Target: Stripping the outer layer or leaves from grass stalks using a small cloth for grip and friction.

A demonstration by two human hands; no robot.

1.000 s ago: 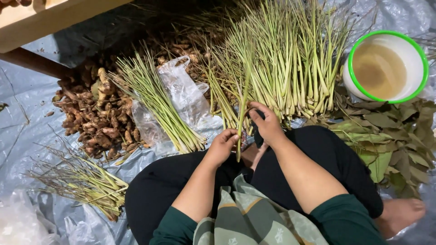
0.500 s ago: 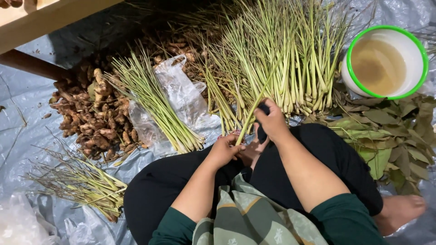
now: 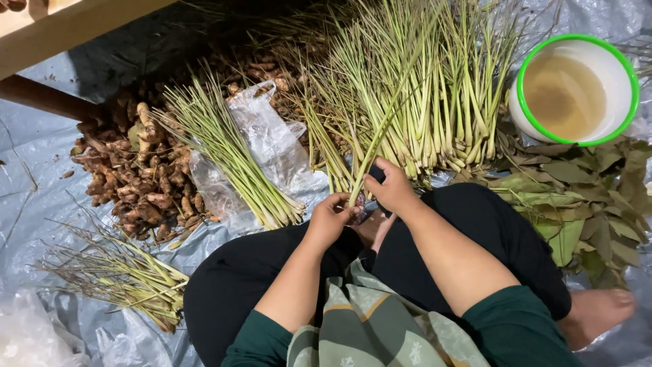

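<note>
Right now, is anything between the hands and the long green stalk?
No. The left hand and right hand both already grip the lemongrass stalk at its lower end, so nothing visible sits between them and it.

- I see pale green lemongrass stalks [image 3: 421, 102], yellowing at the base.
- The bowl [image 3: 631, 109] is white with a bright green rim, holding tan liquid.
- The ginger roots [image 3: 136, 177] look brown.
- My sleeves [image 3: 516, 326] are dark green, trousers [image 3: 496, 224] black, cloth [image 3: 367, 326] grey-green with orange-edged shapes.
- The floor sheet [image 3: 34, 204] is grey-blue.
</note>
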